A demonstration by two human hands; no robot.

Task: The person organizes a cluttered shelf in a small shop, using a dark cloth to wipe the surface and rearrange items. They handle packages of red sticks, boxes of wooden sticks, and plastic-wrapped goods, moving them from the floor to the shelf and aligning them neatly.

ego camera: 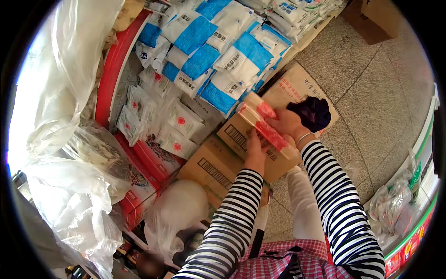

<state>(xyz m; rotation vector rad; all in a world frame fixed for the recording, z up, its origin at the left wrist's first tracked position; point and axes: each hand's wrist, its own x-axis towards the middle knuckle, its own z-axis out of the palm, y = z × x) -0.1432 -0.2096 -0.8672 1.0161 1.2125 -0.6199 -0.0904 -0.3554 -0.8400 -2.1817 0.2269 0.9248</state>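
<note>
My right hand [288,122], with a bracelet at its wrist, grips two long clear packets with red bands, which look like dried noodles. The nearer noodle packet [266,129] lies slantwise across both hands, and the farther noodle packet [257,102] is partly hidden behind my right fingers. From below, my left hand [256,150] holds the nearer packet's middle, its fingertips hidden by it. Beneath the hands stands a brown cardboard carton [232,136] bearing print. Motion blurs the packets somewhat.
Blue-and-white bags [195,33] are piled beyond the carton, with small white packets [181,120] to their left. A dark cloth [312,113] lies on flattened cardboard [289,82]. Another carton [205,167], red boxes [153,164] and plastic sheeting [75,202] crowd the left.
</note>
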